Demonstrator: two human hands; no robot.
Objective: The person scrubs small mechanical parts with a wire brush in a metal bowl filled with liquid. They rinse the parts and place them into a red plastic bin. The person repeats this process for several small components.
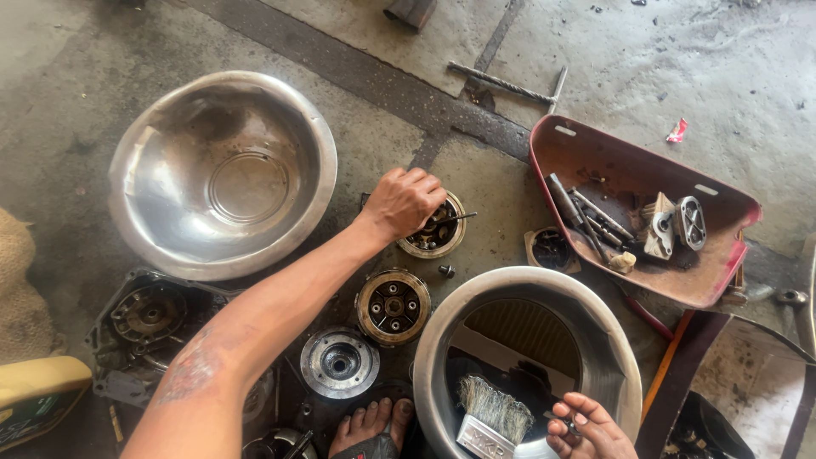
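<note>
My left hand (404, 200) reaches across the floor and rests on a round, greasy clutch part (435, 234). Its fingers are closed around a thin metal tool (463, 218) whose tip sticks out to the right. My right hand (586, 429) hovers over the near rim of a steel bowl (595, 314) holding dark liquid, fingers pinched on a small dark part that is hard to make out. A paint brush (493, 412) leans in that bowl just left of the hand.
A large empty steel bowl (153, 127) sits at the left. Two round clutch pieces (393, 306) (340, 363) and an engine cover (149, 323) lie near my bare foot (370, 423). A red tray (595, 161) with tools and parts is at the right. A small bolt (446, 271) lies loose.
</note>
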